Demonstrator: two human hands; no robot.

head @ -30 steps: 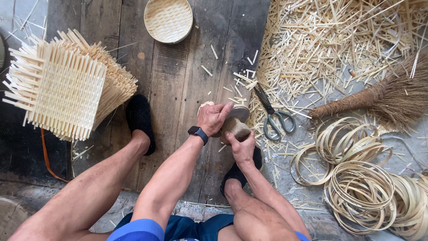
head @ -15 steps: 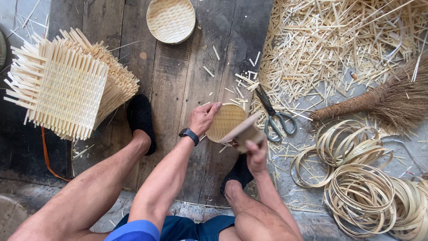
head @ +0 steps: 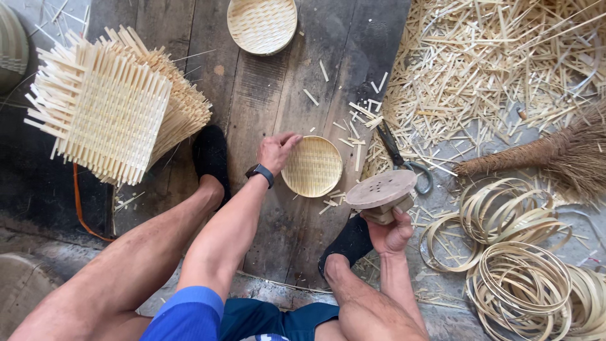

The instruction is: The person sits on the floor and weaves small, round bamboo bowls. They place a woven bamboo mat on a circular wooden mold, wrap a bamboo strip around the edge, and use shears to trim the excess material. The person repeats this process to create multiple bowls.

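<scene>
My left hand (head: 276, 151) rests its fingers on the left rim of a small round woven bamboo tray (head: 312, 166) that lies on the dark wooden floorboards (head: 265, 95). A black watch sits on that wrist. My right hand (head: 391, 230) grips a round wooden mould (head: 381, 190) with small holes in its flat top, held just right of the tray and above my right foot.
Scissors (head: 399, 156) lie among bamboo offcuts (head: 492, 63) to the right. Another round woven tray (head: 262, 24) lies at the top. A stack of square woven mats (head: 107, 107) stands left, coiled bamboo hoops (head: 517, 252) lower right, a broom (head: 555, 151) beside them.
The woven tray has come off the wooden mould and now lies flat on the floor under my left hand. My right hand has drawn the mould away to the right.
</scene>
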